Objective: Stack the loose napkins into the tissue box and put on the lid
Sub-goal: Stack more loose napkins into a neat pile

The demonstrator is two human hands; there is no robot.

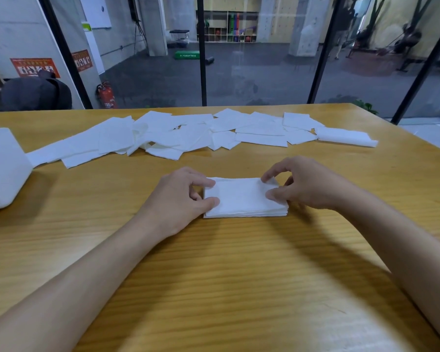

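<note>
Stretching across the near part of the wooden table (214, 275), two bare forearms are seen reaching forward to a squared stack of napkins (241, 196), which lies flat on the tabletop at mid-frame. The left end of the stack is gripped by the left hand (181, 199), with the thumb laid at the near edge and the forefinger curled over the far edge. The right end is held by the right hand (308, 184). Its thumb is pressed onto the top sheet, and the slightly lifted far corner is pinched under the curled forefinger. The remaining fingers of both hands are bent loosely beside the stack.

Farther back, well apart from the stack, loose napkins (188, 133) are spread in an overlapping, untidy band across the width of the table. Just beside the left end of that band a white, round-cornered tissue box (3, 168) is set, partly cut off by the frame edge. Whether a lid is on it cannot be told.

Beyond the table's far edge a glass wall with black frames is seen. At its left a dark backpack (36, 92) and a red fire extinguisher (107, 95) are placed.
</note>
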